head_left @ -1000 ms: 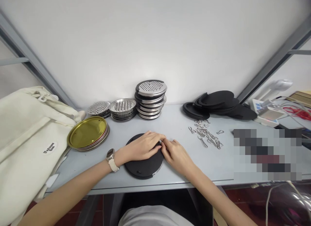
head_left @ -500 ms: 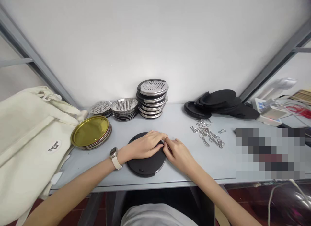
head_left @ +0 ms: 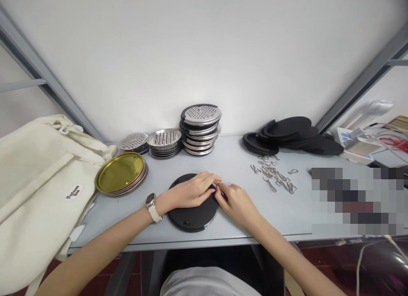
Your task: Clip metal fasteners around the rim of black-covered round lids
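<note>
probably to steady it, the left hand [head_left: 194, 190] lies across the disc [head_left: 197, 215], flat on the desk [head_left: 236, 160]; the right hand's [head_left: 237, 202] fingers meet the left's at the disc's rim, whether pinching anything i cannot tell.

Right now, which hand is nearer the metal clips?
Right. The right hand is left of the metal clips; the left hand lies farther left, across the black disc.

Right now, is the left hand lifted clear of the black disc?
No, the left hand lies across the top of the black disc, with the right hand at the disc's edge.
</note>
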`<state>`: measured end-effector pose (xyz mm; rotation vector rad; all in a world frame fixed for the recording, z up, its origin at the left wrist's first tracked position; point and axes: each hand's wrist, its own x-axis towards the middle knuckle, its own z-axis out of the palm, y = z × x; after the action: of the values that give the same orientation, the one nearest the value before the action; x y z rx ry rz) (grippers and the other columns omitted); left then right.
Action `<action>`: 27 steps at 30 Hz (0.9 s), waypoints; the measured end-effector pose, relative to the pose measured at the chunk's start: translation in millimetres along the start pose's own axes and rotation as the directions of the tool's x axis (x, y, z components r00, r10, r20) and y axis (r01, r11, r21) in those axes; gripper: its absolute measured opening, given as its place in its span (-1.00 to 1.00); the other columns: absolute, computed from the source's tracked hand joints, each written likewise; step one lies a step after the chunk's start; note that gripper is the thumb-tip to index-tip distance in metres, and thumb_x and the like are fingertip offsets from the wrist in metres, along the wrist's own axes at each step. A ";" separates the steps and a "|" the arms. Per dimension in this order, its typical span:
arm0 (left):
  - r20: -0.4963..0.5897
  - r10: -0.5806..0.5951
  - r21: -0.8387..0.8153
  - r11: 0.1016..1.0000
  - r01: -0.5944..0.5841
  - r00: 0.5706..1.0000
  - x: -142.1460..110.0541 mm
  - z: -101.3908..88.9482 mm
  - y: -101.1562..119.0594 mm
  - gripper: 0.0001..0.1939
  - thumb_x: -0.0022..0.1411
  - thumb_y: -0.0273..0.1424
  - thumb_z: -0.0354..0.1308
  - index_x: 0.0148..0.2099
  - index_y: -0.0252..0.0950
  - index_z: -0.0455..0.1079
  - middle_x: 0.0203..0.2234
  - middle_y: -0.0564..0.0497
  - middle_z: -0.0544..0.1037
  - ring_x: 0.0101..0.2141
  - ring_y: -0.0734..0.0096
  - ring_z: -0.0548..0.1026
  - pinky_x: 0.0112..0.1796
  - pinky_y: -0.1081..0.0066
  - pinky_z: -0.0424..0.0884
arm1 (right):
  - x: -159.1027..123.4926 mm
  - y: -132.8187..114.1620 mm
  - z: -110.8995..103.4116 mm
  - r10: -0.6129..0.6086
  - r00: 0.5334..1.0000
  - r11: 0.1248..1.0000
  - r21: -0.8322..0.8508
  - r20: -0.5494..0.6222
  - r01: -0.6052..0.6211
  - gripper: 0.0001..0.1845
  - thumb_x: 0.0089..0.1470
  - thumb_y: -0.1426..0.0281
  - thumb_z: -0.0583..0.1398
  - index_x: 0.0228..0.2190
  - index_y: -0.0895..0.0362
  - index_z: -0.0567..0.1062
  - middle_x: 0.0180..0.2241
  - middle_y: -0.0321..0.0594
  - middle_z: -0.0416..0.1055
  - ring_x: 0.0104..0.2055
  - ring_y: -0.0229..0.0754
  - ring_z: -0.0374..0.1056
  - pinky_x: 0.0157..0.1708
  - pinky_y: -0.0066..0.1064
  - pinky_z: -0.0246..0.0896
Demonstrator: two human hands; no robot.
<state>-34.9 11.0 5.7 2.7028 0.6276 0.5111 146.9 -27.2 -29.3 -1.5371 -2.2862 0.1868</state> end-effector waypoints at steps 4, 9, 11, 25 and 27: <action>0.002 -0.006 -0.014 1.000 0.006 1.000 0.5 -0.3 -0.1 -0.73 0.34 -0.48 -0.09 0.08 -0.31 0.13 -0.11 -0.12 0.38 -0.05 0.27 0.35 0.02 0.26 0.31 | 0.1 -0.2 0.2 -0.001 1.000 1.000 -0.002 -0.003 0.001 -0.72 0.23 0.41 -0.04 -0.43 0.13 0.40 -0.61 -0.29 0.40 -0.54 -0.20 0.28 -0.46 -0.43 -0.02; -0.008 0.005 -0.021 1.000 -0.005 1.000 0.6 -0.7 0.5 -0.72 0.34 -0.49 -0.09 0.08 -0.29 0.13 -0.11 -0.12 0.38 -0.05 0.26 0.36 0.02 0.24 0.31 | -1.1 -0.9 0.3 0.005 1.000 1.000 -0.011 -0.011 -0.005 -0.72 0.24 0.40 -0.04 -0.42 0.13 0.40 -0.60 -0.28 0.41 -0.53 -0.18 0.31 -0.46 -0.42 -0.02; -0.013 0.010 -0.023 1.000 -0.010 1.000 0.7 -0.7 0.9 -0.71 0.33 -0.50 -0.09 0.09 -0.29 0.14 -0.11 -0.12 0.39 -0.05 0.26 0.36 0.02 0.23 0.31 | -1.2 -1.4 0.4 0.011 1.000 1.000 -0.012 -0.013 -0.011 -0.71 0.25 0.39 -0.05 -0.42 0.13 0.40 -0.59 -0.27 0.42 -0.53 -0.18 0.32 -0.47 -0.42 -0.02; -0.005 0.011 0.011 1.000 -0.011 1.000 0.7 -0.5 0.5 -0.70 0.33 -0.49 -0.10 0.10 -0.30 0.14 -0.09 -0.14 0.38 -0.04 0.24 0.34 0.03 0.22 0.30 | -1.2 1.8 0.8 -0.017 1.000 0.999 -0.048 -0.014 0.016 -0.68 0.29 0.41 -0.11 -0.28 0.17 0.42 -0.53 -0.21 0.48 -0.51 -0.16 0.36 -0.47 -0.41 -0.02; 0.003 0.012 0.018 1.000 -0.012 1.000 0.4 -0.6 0.9 -0.72 0.34 -0.49 -0.10 0.09 -0.32 0.14 -0.10 -0.14 0.38 -0.05 0.25 0.34 0.03 0.23 0.30 | -0.8 2.8 0.2 -0.040 0.999 0.998 -0.048 -0.004 0.040 -0.69 0.28 0.42 -0.10 -0.30 0.17 0.42 -0.52 -0.21 0.48 -0.52 -0.17 0.36 -0.46 -0.41 -0.02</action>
<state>-34.5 10.6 6.7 2.7255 0.6186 0.5075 149.5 -26.8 -30.6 -1.5118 -2.3313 0.1177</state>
